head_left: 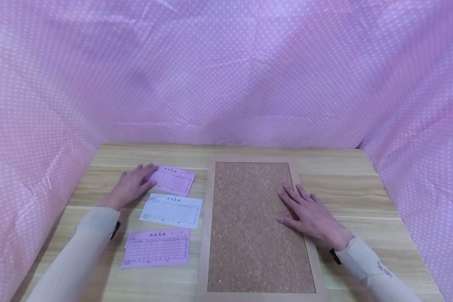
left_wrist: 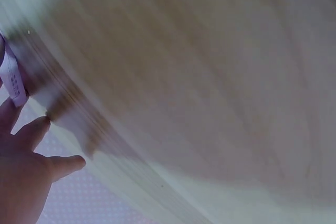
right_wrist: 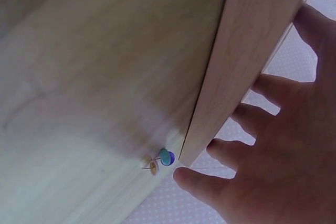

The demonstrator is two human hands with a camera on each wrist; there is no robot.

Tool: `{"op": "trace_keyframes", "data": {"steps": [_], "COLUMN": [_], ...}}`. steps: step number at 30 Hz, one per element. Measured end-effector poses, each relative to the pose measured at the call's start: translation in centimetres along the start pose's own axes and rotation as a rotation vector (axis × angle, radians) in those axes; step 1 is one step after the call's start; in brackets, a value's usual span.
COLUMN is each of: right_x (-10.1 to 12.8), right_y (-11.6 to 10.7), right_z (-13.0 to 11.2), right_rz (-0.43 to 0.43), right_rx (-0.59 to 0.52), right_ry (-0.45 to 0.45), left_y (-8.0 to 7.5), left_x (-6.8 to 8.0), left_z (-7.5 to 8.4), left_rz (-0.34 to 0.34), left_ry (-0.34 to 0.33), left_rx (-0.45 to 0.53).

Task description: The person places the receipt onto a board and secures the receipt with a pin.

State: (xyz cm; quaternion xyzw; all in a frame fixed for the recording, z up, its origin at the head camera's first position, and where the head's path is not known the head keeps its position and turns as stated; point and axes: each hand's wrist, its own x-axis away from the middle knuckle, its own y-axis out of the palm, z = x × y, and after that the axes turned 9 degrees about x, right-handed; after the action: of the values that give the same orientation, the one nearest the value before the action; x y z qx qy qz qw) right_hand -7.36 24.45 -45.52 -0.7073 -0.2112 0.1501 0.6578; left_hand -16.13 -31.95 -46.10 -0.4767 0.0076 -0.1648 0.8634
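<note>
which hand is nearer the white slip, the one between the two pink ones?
Left. The left hand rests on the upper pink slip, just up-left of the white slip. The right hand lies flat on the cork board, farther right.

Pink white-dotted cloth, brown speckled cork board, two pink slips, one white.

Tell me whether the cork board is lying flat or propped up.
Flat: the cork board lies face up on the table, with the right hand spread on it.

Makeshift recording booth, pink dotted cloth walls, wooden table
</note>
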Motion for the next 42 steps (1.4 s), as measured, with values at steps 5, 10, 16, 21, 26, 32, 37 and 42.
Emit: {"op": "trace_keyframes", "data": {"steps": [5, 10, 16, 21, 26, 32, 37, 42], "right_x": [-0.2, -0.2, -0.1, 0.0, 0.0, 0.0, 0.0, -0.1], "right_y": [-0.1, -0.1, -0.1, -0.1, -0.1, -0.4, -0.5, -0.4], "right_z": [0.0, -0.1, -0.2, -0.2, -0.2, -0.4, -0.3, -0.2], "right_rz": [-0.014, -0.018, -0.005, 0.005, -0.006, -0.008, -0.017, -0.023], "right_rx": [-0.009, -0.008, -0.006, -0.004, -0.012, -0.024, -0.032, -0.044], "right_ry": [0.009, 0.011, 0.004, 0.000, 0.004, 0.008, 0.017, 0.029], "left_y": [0.0, 0.1, -0.1, -0.3, -0.3, -0.2, 0.0, 0.2], "left_x": [-0.2, -0.1, 0.2, 0.5, 1.2, 1.8, 2.3, 3.0], "left_z": [0.0, 0.3, 0.9, 1.5, 2.3, 3.3, 3.8, 4.7], "left_rz": [0.086, 0.157, 0.204, 0.242, 0.250, 0.317, 0.366, 0.407], "left_ry": [0.054, 0.055, -0.019, -0.037, -0.067, -0.030, -0.032, -0.055], "left_rx": [0.011, 0.110, 0.208, 0.293, 0.368, 0.380, 0.427, 0.490]}}
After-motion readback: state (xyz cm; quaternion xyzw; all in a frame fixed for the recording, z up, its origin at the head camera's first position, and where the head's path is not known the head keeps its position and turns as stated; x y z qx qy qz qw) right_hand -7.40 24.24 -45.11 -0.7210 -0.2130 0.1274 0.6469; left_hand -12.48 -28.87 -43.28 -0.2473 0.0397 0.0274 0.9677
